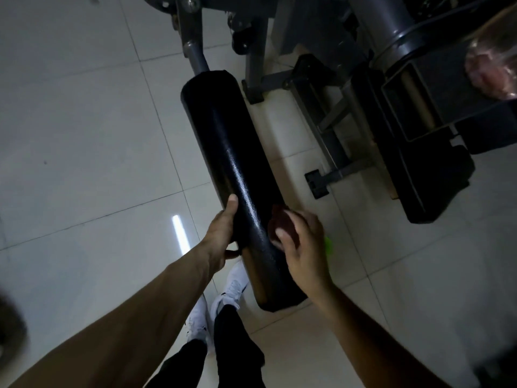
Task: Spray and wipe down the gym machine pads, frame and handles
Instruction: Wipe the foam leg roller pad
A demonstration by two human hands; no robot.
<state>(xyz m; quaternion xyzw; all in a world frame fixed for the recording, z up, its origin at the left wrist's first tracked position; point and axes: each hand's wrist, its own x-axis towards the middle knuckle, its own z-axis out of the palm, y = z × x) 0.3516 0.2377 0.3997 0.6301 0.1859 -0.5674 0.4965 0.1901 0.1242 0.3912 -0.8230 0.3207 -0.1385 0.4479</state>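
Observation:
A long black roller pad (pixel 229 152) runs from the grey machine arm (pixel 195 56) at the top down toward me. My left hand (pixel 221 233) grips the pad's left side near its lower end, thumb on top and fingers curled underneath. My right hand (pixel 302 245) holds a bunched dark red cloth (pixel 279 224) against the pad's right side. A small bright green thing (pixel 328 245) peeks out behind my right hand; I cannot tell what it is.
The grey and black machine frame (pixel 391 93) with its floor bars stands to the right of the pad. A blurred pinkish transparent object (pixel 492 71) sits at the right edge. Pale glossy floor tiles (pixel 84 121) spread to the left. My white shoes (pixel 232 289) are below the pad.

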